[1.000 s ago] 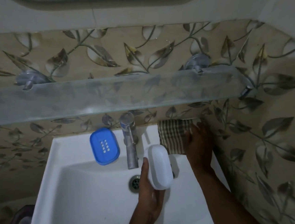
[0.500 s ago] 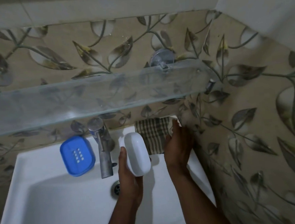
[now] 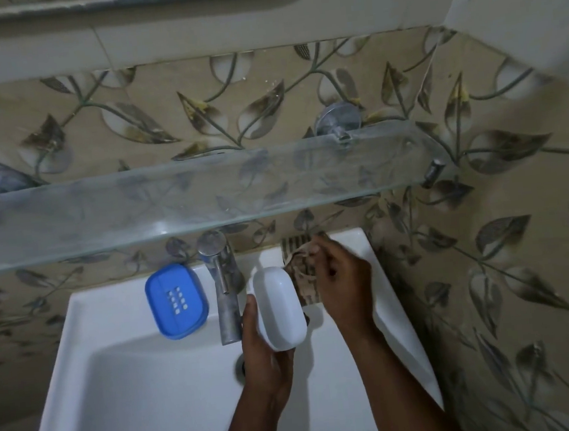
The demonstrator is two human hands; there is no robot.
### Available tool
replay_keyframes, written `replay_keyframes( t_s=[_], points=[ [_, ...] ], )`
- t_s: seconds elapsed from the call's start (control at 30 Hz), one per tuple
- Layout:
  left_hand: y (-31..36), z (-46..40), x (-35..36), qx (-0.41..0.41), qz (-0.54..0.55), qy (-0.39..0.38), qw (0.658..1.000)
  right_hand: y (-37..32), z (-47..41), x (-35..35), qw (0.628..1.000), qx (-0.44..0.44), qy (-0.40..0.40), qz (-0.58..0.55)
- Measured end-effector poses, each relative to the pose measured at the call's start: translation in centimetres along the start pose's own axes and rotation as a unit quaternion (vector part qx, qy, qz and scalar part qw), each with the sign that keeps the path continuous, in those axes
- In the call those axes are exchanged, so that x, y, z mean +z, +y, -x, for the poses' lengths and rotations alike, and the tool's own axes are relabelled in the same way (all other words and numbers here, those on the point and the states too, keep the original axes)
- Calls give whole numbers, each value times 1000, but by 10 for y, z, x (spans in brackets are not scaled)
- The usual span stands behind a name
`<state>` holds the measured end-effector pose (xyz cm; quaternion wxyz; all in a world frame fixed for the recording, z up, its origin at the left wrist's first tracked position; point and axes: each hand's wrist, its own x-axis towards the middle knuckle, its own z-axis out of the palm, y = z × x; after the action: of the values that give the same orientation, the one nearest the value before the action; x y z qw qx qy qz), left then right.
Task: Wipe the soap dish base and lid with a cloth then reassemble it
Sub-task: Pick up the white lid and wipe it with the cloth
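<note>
The blue soap dish base (image 3: 176,300), with drain holes in its middle, lies on the sink's back ledge left of the tap. My left hand (image 3: 264,358) holds the white oval lid (image 3: 279,307) upright over the basin, just right of the tap. My right hand (image 3: 342,280) is closed on the brown checked cloth (image 3: 299,265) at the sink's back right corner, bunching it up off the ledge. Part of the cloth is hidden behind the lid and my fingers.
A metal tap (image 3: 224,286) stands at the middle of the white sink (image 3: 120,394), with the drain (image 3: 240,365) below it. A glass shelf (image 3: 189,199) juts out overhead. The tiled wall (image 3: 487,266) closes in on the right.
My right hand has gone from lying flat on the cloth to gripping and lifting it. The lid stays in my left hand. The camera view has shifted.
</note>
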<state>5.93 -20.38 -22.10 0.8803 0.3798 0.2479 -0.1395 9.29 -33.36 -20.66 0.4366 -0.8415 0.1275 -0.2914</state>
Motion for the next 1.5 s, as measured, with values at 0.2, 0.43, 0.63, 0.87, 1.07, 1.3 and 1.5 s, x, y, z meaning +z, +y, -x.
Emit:
replay_keyframes(
  t_s=[0.2, 0.43, 0.63, 0.87, 1.07, 1.3, 1.5],
  points=[
    [0, -1, -5, -16, 18, 13, 1000, 29, -17, -3, 961, 184, -15, 208],
    [-1, 3, -4, -32, 8, 8, 999, 21, -35, -5, 935, 224, -154, 229],
    [5, 21, -1, -37, -6, 11, 999, 7, -22, -17, 960, 214, -162, 81],
    [24, 69, 2, -84, -12, -11, 996, -14, 32, -48, 879, 386, -114, -254],
    [59, 137, -14, -102, 31, -61, 992, -80, 88, -96, 863, 348, -77, -358],
    [134, 209, -50, 9, 24, -110, 994, -212, 139, -130, 962, 88, -91, -240],
    [173, 247, -43, 56, -37, -124, 990, -297, 165, -97, 951, -266, -156, 21]
  ],
)
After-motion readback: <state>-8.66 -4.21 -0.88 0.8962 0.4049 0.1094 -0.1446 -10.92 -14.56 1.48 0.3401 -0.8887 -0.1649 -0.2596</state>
